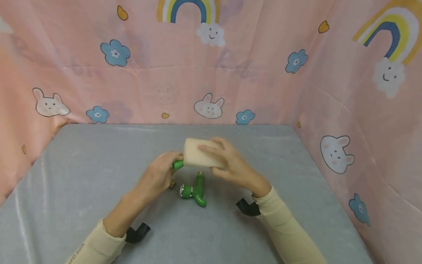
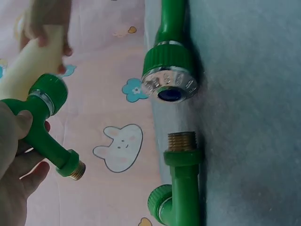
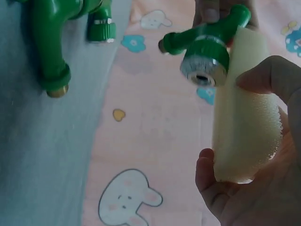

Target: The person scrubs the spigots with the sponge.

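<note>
- Partly hidden: the left hand (image 1: 158, 172) covers most of the green tap (image 2: 51, 147) it holds in the head view; the left wrist view shows its ribbed knob and brass thread.
- Also hidden: a second tap (image 2: 186, 193) lies on the table beneath that hand. Only its brass end peeks out from above, and the left wrist view cuts it off at the bottom edge.
- Hard to tell: whether the held tap touches the cream sponge (image 1: 199, 154) or sits just beside it.
- Left fingers: curled around the held tap, thumb against its body, raised above the table.
- Right hand (image 1: 235, 165): grasping the sponge, thumb on one face, fingers behind, also raised.
- Count: three green taps, one sponge, two hands in cream sleeves (image 1: 283, 227).
- The third tap (image 1: 199, 190) lies in full view on the grey table (image 1: 82, 165), knob towards the left.
- Behind: a pink curtain (image 1: 148, 84) with two rainbows, both cut off by the picture's edge.
</note>
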